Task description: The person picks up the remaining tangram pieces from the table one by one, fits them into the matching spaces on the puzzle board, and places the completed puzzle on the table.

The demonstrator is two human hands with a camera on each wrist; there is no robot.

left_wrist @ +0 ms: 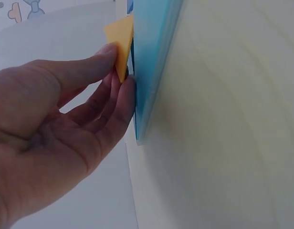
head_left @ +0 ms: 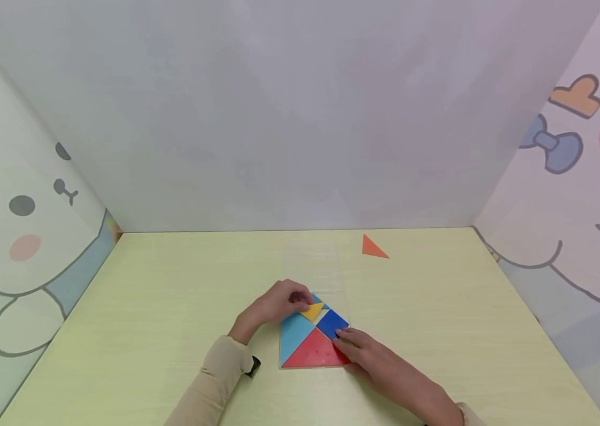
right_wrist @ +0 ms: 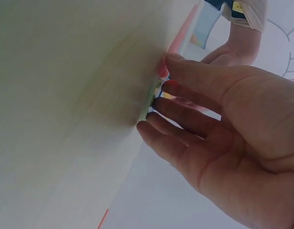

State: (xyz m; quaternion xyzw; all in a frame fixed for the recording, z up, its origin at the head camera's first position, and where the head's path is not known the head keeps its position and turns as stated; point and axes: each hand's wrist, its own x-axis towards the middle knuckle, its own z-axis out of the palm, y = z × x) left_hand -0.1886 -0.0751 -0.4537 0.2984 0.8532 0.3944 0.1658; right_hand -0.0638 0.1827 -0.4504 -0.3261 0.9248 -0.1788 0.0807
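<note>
Head view: I see a yellow triangle [head_left: 313, 311] at the far part of a puzzle tray [head_left: 300, 368], overlapping the far edge of a large light-blue triangle [head_left: 294, 335]. The left hand [head_left: 282, 300] pinches it between thumb and fingers, coming in from the left. On my left wrist feed the yellow triangle tilts up from the light-blue surface; whether its lower edge touches the tray I cannot tell.

Just right of it, a dark blue square [head_left: 331, 323] sits in the tray, with a bare pale strip between the two. A red triangle [head_left: 316, 351] fills the near side, and a smaller blue piece [head_left: 317, 298] shows at the far corner, partly covered by the left hand.

From the near right, I have the right hand [head_left: 366, 355] with its fingers extended and slightly spread, the tips over the square's near corner and the red triangle. My right wrist feed shows them along the tray's edge.

Farther out, an orange triangle [head_left: 373, 247] lies on the table [head_left: 145, 325], far right of the tray.
</note>
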